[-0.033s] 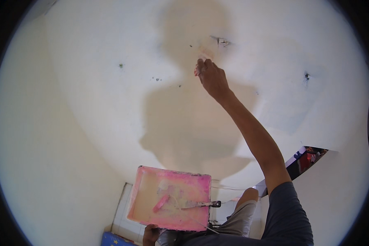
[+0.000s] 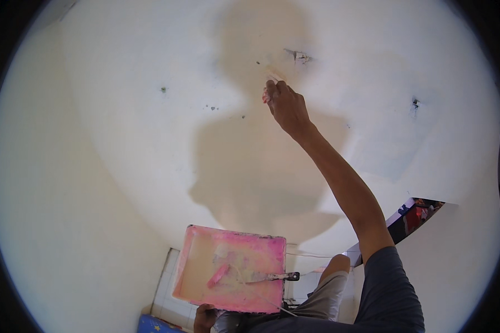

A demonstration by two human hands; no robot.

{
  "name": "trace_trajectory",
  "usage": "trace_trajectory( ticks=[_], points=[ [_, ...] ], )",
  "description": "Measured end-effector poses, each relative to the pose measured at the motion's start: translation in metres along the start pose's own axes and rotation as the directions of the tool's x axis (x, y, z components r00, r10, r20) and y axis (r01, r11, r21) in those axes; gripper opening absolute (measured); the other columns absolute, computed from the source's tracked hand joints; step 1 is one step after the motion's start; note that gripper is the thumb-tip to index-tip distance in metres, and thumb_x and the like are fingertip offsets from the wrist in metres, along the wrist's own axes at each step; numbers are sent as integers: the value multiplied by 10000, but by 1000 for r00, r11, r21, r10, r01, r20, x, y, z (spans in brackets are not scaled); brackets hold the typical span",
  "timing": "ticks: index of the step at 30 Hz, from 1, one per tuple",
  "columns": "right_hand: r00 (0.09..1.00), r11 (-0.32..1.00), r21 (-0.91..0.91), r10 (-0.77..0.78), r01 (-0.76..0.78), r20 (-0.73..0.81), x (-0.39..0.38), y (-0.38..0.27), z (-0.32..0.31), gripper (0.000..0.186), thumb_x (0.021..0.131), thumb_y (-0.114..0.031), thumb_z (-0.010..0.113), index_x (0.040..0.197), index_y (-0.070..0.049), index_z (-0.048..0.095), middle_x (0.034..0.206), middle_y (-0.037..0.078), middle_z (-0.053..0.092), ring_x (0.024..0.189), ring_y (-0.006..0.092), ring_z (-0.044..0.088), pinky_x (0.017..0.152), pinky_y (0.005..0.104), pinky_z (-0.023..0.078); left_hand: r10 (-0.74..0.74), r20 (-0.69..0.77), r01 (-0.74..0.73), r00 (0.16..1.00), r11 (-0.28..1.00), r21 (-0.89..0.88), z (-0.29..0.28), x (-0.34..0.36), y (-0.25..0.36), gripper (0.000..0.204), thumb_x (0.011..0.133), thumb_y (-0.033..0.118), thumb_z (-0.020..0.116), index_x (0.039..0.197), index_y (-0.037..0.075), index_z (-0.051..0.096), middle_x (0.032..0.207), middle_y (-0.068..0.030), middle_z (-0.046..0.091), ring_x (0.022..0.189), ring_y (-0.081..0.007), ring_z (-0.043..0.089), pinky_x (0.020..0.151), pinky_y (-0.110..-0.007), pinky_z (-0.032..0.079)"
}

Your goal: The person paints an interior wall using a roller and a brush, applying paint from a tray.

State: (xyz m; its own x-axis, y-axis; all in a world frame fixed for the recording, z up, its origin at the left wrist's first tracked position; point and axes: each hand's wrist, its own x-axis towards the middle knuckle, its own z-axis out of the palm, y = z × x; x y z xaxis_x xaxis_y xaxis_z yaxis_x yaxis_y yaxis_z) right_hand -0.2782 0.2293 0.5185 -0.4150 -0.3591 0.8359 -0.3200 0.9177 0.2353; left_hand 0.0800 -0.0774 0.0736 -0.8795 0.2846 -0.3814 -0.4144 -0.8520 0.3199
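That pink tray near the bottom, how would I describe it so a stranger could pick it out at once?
Start at the big cream wall and drop to the lower middle, below the raised right hand. The pink tray is a flat rectangle that the left hand grips at its lower edge. It alone is bright pink, with a small roller lying in it.

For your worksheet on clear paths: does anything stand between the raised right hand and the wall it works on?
Nothing visible does. The right hand is already against the wall, its small tool pressed to the surface below a dark crack.

Single head-worn fisheye view, facing a pale wall [image 2: 122, 139] at arm's reach, edges curving
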Motion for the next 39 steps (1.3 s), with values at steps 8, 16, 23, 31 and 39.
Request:
trace_trajectory(
  ticks=[8, 16, 23, 31, 39],
  points=[
    [999, 997, 59, -44, 44, 4, 25, 3, -10, 277, 790, -73, 575, 1059, -36, 522, 864, 122, 542, 750, 276, 604, 594, 364, 514, -19, -25, 19, 1000, 999, 38, -32, 13, 1, 471, 690, 86, 559, 1140, -39, 503, 1124, -148, 571, 1054, -283, 542, 947, -460, 413],
    [988, 998, 1, -59, 60, -142, 33, 19, -16, 128, 825, -88, 536, 931, -23, 506, 802, 118, 542, 713, 274, 612, 587, 370, 525, 5, 16, -4, 1000, 996, -90, -55, 14, -5, 357, 681, 90, 559, 1021, -20, 569, 1040, -133, 609, 1027, -281, 556, 943, -466, 410],
    [990, 965, 234, -135, 121, 41, 43, 35, -27, 284, 919, -256, 418, 848, -30, 577, 732, 185, 579, 703, 358, 581, 635, 460, 466, -24, 20, 25, 1000, 998, -62, -32, 7, -3, 378, 692, 96, 562, 1048, -27, 554, 1076, -154, 594, 1032, -289, 558, 927, -465, 438],
    [975, 982, 33, -180, 186, -129, 110, 60, -76, 206, 903, -218, 469, 914, -56, 596, 836, 132, 606, 727, 308, 601, 645, 396, 480, -10, 14, 10, 1000, 1000, 7, 4, -2, 0, 507, 697, 79, 559, 1179, -51, 473, 1132, -163, 569, 1055, -288, 550, 928, -445, 448],
    [943, 963, 74, -268, 258, 197, 25, 13, -28, 175, 824, -134, 551, 978, -51, 548, 849, 108, 572, 747, 272, 620, 614, 366, 517, 10, 18, -11, 1000, 1000, 6, -19, 4, 0, 520, 684, 72, 555, 1184, -46, 472, 1164, -148, 556, 1097, -303, 519, 949, -476, 416]
  ],
)
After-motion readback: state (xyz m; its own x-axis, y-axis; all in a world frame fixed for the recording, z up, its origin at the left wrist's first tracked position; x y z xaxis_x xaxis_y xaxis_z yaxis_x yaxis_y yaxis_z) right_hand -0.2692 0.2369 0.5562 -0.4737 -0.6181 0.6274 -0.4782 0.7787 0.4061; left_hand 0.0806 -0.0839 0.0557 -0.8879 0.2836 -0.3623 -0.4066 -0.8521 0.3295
